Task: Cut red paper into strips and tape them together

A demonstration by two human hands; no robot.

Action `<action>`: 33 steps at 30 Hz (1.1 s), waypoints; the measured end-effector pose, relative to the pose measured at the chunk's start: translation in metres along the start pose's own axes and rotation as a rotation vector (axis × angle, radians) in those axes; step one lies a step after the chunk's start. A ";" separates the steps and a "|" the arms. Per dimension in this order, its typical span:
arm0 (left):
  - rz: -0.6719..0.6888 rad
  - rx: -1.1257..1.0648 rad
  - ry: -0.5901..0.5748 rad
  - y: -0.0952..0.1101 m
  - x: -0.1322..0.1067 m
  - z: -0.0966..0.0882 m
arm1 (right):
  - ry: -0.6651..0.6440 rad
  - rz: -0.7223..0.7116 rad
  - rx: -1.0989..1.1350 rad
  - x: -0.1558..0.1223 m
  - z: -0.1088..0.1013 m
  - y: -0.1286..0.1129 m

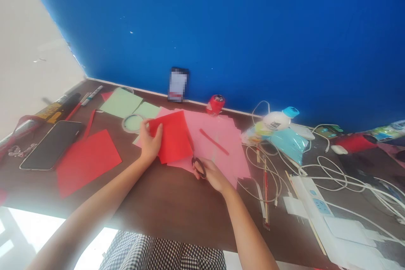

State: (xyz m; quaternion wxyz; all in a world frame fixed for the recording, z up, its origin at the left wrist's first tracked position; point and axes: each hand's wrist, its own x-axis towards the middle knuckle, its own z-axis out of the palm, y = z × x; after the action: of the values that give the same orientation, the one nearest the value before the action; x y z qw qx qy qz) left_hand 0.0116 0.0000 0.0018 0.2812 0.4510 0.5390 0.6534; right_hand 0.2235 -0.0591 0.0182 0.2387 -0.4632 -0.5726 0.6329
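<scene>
The left hand (150, 139) pinches a red paper (174, 135) held up over pink sheets (224, 130), and the right hand (210, 173) grips the scissors (201, 163) by the paper's right edge. If the red paper bends or slips, the cut might go crooked. If the left hand slides too near the scissors, a finger could get nipped. The brown tabletop (177, 206) is messy, with a black phone (52, 145) at left and a white power strip (305, 187) at right. A blue wall (228, 29) stands behind it.

Before you, a dark brown table (177, 198); behind it, a blue wall (253, 42); left of it, a whitish wall (34, 33); below its near edge, bright light patches (28, 221).
</scene>
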 end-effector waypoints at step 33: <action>0.071 0.037 -0.021 -0.001 -0.008 0.005 | -0.013 -0.027 -0.003 -0.002 0.000 -0.005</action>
State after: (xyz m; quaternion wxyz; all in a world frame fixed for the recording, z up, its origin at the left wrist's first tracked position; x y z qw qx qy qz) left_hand 0.0194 -0.0042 -0.0018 0.2551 0.4816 0.5318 0.6482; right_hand 0.2238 -0.0598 0.0238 0.2429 -0.4516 -0.5813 0.6318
